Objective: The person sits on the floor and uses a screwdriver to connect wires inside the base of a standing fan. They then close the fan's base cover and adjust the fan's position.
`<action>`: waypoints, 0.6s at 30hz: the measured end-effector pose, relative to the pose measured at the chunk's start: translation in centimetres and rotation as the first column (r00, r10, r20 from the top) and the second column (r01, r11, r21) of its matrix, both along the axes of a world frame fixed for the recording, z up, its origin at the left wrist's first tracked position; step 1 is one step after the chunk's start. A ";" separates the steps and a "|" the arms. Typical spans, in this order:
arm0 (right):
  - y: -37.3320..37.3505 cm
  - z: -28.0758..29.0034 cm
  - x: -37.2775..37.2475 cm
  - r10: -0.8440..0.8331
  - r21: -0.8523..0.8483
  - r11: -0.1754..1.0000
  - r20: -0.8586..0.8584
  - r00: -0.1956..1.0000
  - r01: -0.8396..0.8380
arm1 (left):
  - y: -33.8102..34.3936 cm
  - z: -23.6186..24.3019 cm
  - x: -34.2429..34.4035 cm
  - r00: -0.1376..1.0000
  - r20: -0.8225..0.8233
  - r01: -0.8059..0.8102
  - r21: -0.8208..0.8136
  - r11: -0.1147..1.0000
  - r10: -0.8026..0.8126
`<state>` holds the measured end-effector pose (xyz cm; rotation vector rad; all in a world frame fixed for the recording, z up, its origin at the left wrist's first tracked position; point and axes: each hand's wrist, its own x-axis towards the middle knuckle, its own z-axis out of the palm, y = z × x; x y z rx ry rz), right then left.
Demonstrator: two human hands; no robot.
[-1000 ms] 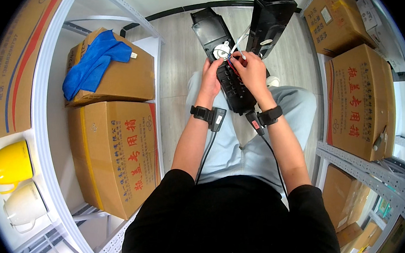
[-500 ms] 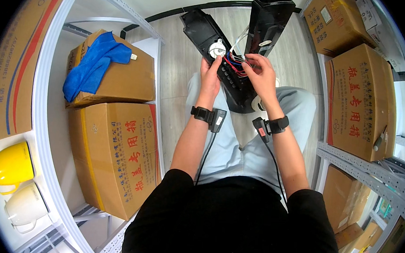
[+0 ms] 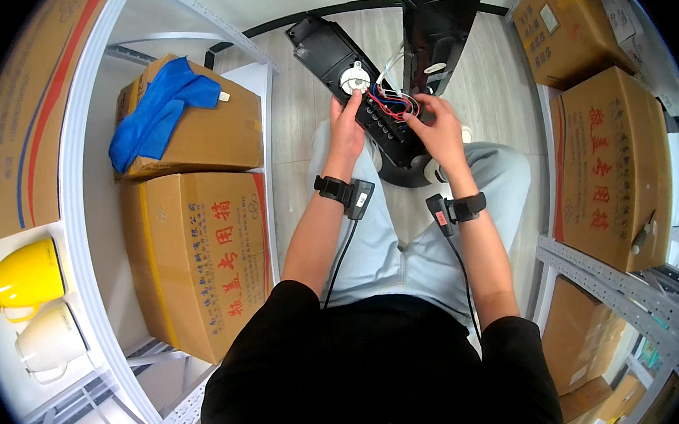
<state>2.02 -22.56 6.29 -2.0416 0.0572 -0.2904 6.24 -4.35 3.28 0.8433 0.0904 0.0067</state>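
Note:
My left hand (image 3: pixel 346 134) grips the near edge of a long black control panel (image 3: pixel 313 43), its inner side facing up, with the thumb against a white round timer-like part (image 3: pixel 354 79). Red, blue and white wires (image 3: pixel 392 104) run loosely across the panel, above a row of small switches (image 3: pixel 382 124). The fingers of my right hand (image 3: pixel 442 132) pinch the red wires at the panel's right side. Behind the right hand stands a black column (image 3: pixel 438 42), and pale wires lead from it toward the panel. What my left fingers touch underneath is hidden.
A dark round base (image 3: pixel 405 175) lies between my legs, below the panel. Part of a wire grille shows at the top edge. Shelves on both sides hold cardboard boxes (image 3: pixel 194 265), a blue cloth (image 3: pixel 153 116), a yellow mug (image 3: pixel 28 273), a white mug (image 3: pixel 51 341) and a screwdriver-like tool (image 3: pixel 642 237).
The control panel has shifted slightly left along with my left hand. My right hand stays near the same place at the wires, which now bunch in a loop by its fingertips.

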 end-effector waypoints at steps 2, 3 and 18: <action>0.3 0.5 0.0 -0.057 0.024 0.998 0.048 0.997 0.056 | 0.0 -0.1 0.0 1.000 -0.007 0.019 0.003 1.000 -0.019; 0.2 0.5 0.0 -0.018 0.011 1.000 -0.003 1.000 0.018 | -0.1 -0.1 -0.1 1.000 -0.014 0.026 -0.005 1.000 -0.026; 1.4 -0.8 -1.3 0.047 -0.111 0.993 0.067 0.997 -0.039 | -0.3 0.6 -0.3 0.999 0.031 0.043 -0.050 0.998 -0.041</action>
